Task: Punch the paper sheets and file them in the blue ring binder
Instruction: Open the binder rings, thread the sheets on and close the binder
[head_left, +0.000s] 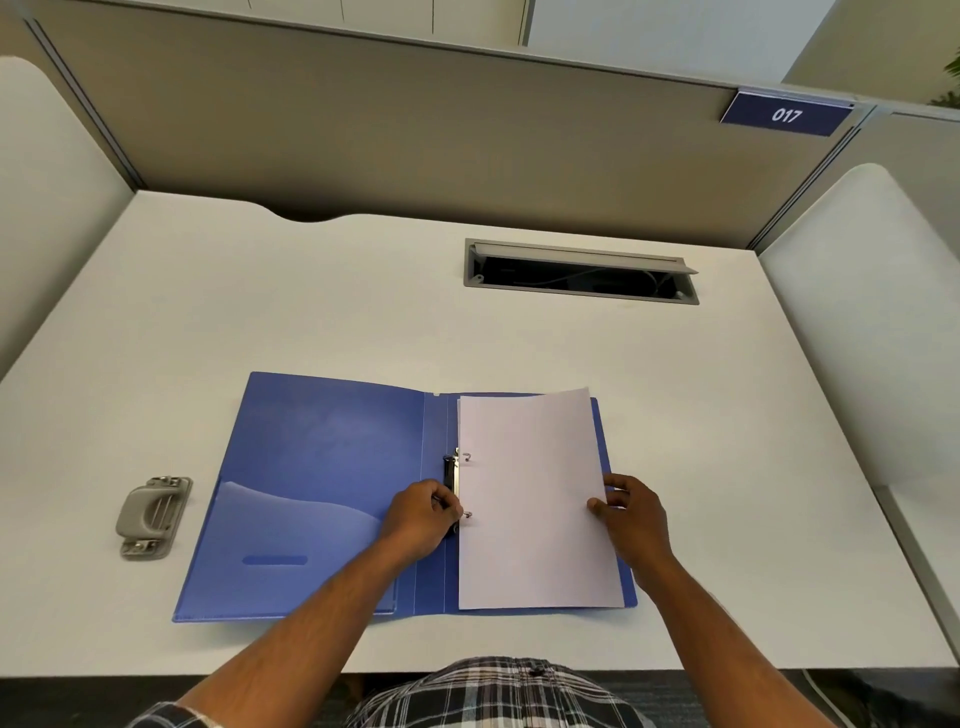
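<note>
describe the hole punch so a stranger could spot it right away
On the white desk, look left of the open blue ring binder. The small grey plastic hole punch lies alone there, clear of both hands, the only grey object on the desktop besides the recessed cable tray.

white surface – open cable hatch at back, beige partition behind, blue "017" tag top right

Your hands at the open blue ring binder

Your left hand curls over the binder's ring mechanism at the spine, while your right hand pinches the right edge of the paper sheets, which lie on the binder's right half with two rings poking through their left margin. The grey hole punch sits on the white desk, just left of the binder.
</note>
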